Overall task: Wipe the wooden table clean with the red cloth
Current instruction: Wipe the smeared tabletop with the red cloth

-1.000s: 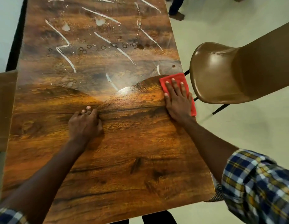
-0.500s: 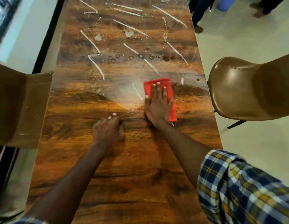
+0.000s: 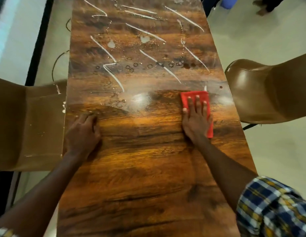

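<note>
Red cloth (image 3: 205,97) lies flat under the right hand (image 3: 196,120), fingers spread wide and palm pressing down, apparently to keep the whole cloth against the tabletop (image 3: 148,177) while wiping. It sits near the tabletop's right edge, at the border of the clean wood. Beyond the fingertips, white streaks (image 3: 114,72) and droplets await wiping. The left hand (image 3: 83,132), loosely curled and holding nothing, rests knuckles-up on the wood well to the left, seemingly as a brace. Brown chairs (image 3: 268,89) flank both sides.
</note>
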`<state>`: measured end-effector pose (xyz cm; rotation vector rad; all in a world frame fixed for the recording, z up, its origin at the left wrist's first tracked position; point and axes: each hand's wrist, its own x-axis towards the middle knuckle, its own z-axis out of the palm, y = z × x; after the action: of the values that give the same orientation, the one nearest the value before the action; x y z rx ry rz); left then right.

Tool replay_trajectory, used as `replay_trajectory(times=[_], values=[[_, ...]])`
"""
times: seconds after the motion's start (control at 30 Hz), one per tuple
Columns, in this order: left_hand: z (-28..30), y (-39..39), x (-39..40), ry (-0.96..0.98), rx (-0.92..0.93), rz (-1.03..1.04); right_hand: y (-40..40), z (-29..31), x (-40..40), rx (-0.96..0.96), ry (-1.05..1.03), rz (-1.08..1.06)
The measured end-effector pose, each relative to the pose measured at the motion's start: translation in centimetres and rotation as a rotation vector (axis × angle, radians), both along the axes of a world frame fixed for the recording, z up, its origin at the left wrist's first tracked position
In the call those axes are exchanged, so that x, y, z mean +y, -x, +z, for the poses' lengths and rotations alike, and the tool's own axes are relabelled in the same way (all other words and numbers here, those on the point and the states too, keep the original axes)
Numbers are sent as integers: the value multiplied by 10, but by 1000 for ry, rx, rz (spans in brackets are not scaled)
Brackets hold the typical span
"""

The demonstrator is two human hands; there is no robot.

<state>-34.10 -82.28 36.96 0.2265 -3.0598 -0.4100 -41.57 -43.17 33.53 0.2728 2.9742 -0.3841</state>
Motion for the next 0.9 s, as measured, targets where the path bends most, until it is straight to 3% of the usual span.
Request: replay_trajectory(times=[0.1, 0.2, 0.37, 0.53, 0.6, 0.73, 0.83, 0.9], values=[[-6, -6, -8, -32, -23, -19, -1, -4, -40, 6, 48, -174], [3, 3, 5, -93, -3, -35, 7, -2, -96, -8, 66, -200], [4, -1, -12, -174, -59, -38, -5, 0, -218, -18, 109, 267], [6, -5, -25, -196, -66, -82, -14, -1, -194, 11, 47, 513], [6, -9, -31, -194, -72, -128, -16, -4, -158, 41, 7, 356], [7, -8, -36, -221, -85, -130, -22, -5, -123, 61, 49, -183], [7, -5, -35, -225, -101, -122, -18, -4, -150, 57, 74, -305], [8, -5, -34, -224, -116, -118, -15, -3, -178, 44, 104, -257]])
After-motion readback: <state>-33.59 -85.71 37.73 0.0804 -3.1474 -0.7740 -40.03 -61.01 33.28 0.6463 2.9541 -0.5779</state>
